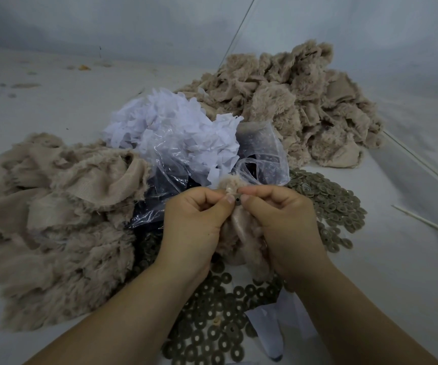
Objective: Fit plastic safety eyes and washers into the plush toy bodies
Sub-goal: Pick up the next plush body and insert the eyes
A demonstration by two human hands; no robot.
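Observation:
A beige plush toy body (239,227), turned inside out, hangs between my two hands at the centre. My left hand (194,222) pinches its upper edge with thumb and forefinger. My right hand (281,219) pinches the same spot from the right, and a small dark washer (237,201) sits between the two thumbs. A pale stem tip (229,190) pokes from the fabric just above. Loose olive-grey washers (220,322) cover the surface under my wrists and also lie to the right.
A heap of beige plush bodies (54,219) lies at the left, another heap (299,106) at the back right. A clear plastic bag (175,164) with white paper scraps (170,119) sits behind my hands. Thin white sticks (423,222) lie at the right.

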